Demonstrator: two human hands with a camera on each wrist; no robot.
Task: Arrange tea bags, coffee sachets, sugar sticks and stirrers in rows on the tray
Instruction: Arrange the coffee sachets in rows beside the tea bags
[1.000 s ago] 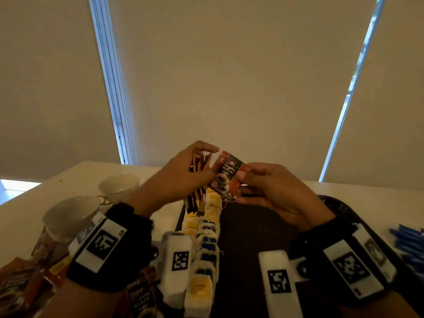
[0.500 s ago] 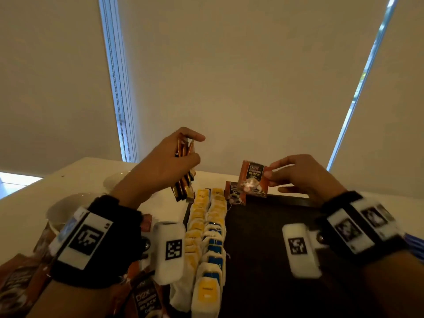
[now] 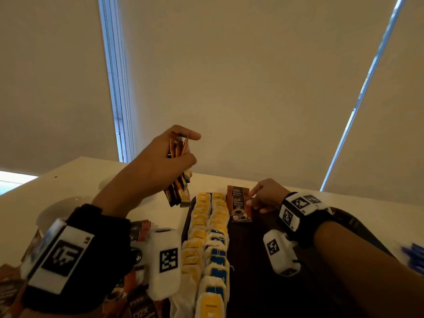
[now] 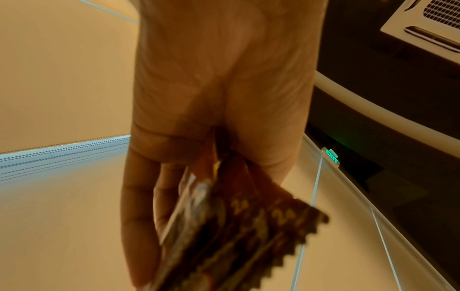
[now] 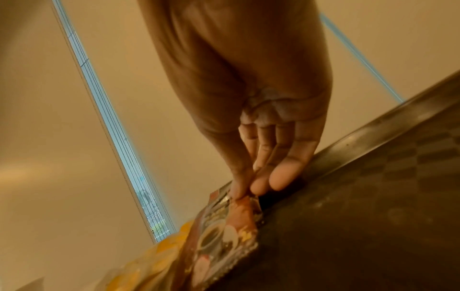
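Note:
A dark tray (image 3: 257, 267) lies on the pale table. Two rows of tea bags (image 3: 210, 239) with yellow and blue tags run along its left side. At the tray's far end my right hand (image 3: 263, 198) pinches a brown coffee sachet (image 3: 241, 208) by its edge and holds it low on the tray, overlapping another sachet (image 3: 237, 191) behind it. The right wrist view shows thumb and fingers (image 5: 239, 187) pinching the sachet (image 5: 224, 236) by the tray rim (image 5: 373, 126). My left hand (image 3: 169, 157) is raised left of the tray and grips a bunch of coffee sachets (image 3: 177, 180), seen blurred as sachets (image 4: 236, 236) in the left wrist view.
White cups (image 3: 57, 212) stand at the left of the table. More coffee sachets (image 3: 140, 230) lie loose by my left wrist. Blue sticks (image 3: 413, 255) lie on the table right of the tray. Closed blinds (image 3: 252, 76) fill the background.
My right hand has carried one sachet away from the left hand's bunch and down to the tray's far end, beside the tea bags. The left hand rose slightly, still holding its bunch.

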